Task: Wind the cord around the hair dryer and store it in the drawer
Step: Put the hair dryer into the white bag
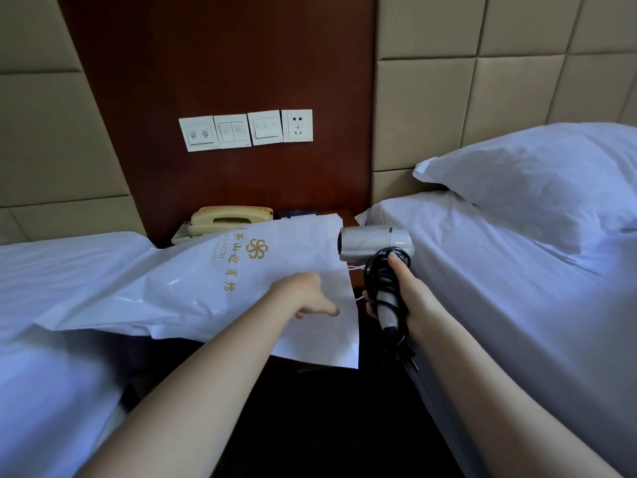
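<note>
My right hand (405, 291) grips the handle of a silver-white hair dryer (374, 241), its nozzle pointing left. The black cord (377, 276) is wound in loops around the handle under my fingers, and its plug end (408, 357) hangs below my wrist. My left hand (308, 294) rests on a large white plastic bag (206, 284) with gold lettering, fingers curled at its right part. The bag lies across the nightstand between the two beds. No drawer is visible; the bag and my arms cover the nightstand front.
A beige telephone (227, 219) sits behind the bag. Wall switches and a socket (297, 125) are on the wood panel above. A white bed (51, 305) lies left; another bed with a pillow (537, 181) lies right.
</note>
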Demonstrator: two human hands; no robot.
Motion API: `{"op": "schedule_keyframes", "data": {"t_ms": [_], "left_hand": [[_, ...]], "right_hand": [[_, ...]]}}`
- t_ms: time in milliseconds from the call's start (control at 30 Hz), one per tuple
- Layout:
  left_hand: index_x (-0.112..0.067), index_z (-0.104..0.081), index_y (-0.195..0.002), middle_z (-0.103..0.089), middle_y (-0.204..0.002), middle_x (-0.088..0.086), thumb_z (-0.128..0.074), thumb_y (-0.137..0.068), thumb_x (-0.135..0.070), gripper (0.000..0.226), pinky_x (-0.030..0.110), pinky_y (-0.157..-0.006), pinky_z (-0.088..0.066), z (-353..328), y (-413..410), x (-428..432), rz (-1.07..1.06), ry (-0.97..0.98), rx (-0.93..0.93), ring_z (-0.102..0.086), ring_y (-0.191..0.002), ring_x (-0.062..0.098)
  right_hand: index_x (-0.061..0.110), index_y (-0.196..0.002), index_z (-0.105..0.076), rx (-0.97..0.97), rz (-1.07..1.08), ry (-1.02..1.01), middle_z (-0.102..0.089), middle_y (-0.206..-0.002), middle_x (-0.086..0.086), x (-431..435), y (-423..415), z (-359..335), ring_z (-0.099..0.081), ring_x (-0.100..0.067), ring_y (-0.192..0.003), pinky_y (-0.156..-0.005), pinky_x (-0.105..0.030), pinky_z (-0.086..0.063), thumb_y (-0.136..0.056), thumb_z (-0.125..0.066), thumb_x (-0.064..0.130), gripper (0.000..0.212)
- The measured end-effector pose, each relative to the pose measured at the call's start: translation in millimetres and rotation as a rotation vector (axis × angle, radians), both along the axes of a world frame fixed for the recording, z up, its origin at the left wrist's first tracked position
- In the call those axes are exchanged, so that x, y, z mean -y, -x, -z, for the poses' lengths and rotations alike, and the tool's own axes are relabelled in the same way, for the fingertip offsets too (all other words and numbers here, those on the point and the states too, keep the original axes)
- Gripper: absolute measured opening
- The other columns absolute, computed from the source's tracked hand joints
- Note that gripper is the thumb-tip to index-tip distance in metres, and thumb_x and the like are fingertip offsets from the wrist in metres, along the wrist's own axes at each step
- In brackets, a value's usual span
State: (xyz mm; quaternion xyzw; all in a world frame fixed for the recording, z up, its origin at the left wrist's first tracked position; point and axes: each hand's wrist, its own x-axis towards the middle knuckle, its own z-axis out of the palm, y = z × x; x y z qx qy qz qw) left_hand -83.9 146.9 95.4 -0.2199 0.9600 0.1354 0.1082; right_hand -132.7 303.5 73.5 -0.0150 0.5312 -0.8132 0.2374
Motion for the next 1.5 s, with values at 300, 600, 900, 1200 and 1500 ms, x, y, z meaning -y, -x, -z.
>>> {"op": "schedule_keyframes", "data": {"t_ms": [300,600,900,1200,1500], "left_hand": [[-0.006,-0.048,-0.122,-0.044,-0.13,0.014,-0.054,-0.083,-0.06,0.067,0.041,-0.094,-0.04,24.3,14.3,-19.4,0.056,0.114,-0.255,-0.039,-0.123,0.032],[-0.006,-0.039,-0.138,-0.044,-0.137,0.013,-0.056,-0.089,-0.033,0.058,0.042,-0.09,-0.048,36.9,39.8,-49.2,-0.041,0.406,-0.041,-0.049,-0.123,0.033],[-0.007,-0.047,-0.094,-0.058,-0.105,0.015,-0.038,-0.096,-0.013,0.011,0.036,-0.073,-0.037,13.6,7.9,-19.6,-0.206,-0.012,-0.583,-0.054,-0.101,0.037],[-0.015,-0.032,-0.069,-0.037,-0.063,0.0,-0.041,-0.095,-0.01,0.028,0.027,-0.055,-0.03,36.0,-42.3,-3.2,-0.232,-0.379,-1.1,-0.036,-0.059,0.015],[-0.021,-0.032,-0.071,-0.038,-0.064,-0.004,-0.042,-0.097,-0.009,0.031,0.014,-0.059,-0.034,41.3,-73.8,15.5,-0.059,-0.29,-1.16,-0.038,-0.06,0.005]], "right_hand": [[0.001,-0.095,-0.061,0.022,0.043,-0.014,-0.059,-0.072,-0.016,-5.3,5.7,3.2,-0.055,-0.026,-0.055,-0.055,-0.032,-0.05,-0.09,-0.054,0.043,0.044],[0.005,-0.081,-0.062,0.025,0.065,-0.014,-0.062,-0.072,-0.014,-16.7,11.5,6.0,-0.057,-0.026,-0.061,-0.054,-0.032,-0.051,-0.092,-0.053,0.04,0.038],[0.009,-0.082,-0.062,-0.021,-0.003,-0.038,-0.062,-0.074,-0.011,-29.3,18.7,0.0,-0.058,-0.024,-0.062,-0.05,-0.03,-0.051,-0.092,-0.05,0.043,0.037],[0.003,-0.093,-0.062,0.024,-0.261,-0.205,-0.067,-0.069,-0.016,-15.4,4.3,-1.5,-0.064,-0.025,-0.061,-0.048,-0.029,-0.055,-0.088,-0.056,0.049,0.046],[0.007,-0.083,-0.057,0.138,-0.392,-0.383,-0.063,-0.073,-0.011,19.8,-15.1,-0.6,-0.06,-0.02,-0.062,-0.049,-0.027,-0.052,-0.092,-0.05,0.047,0.042]]}}
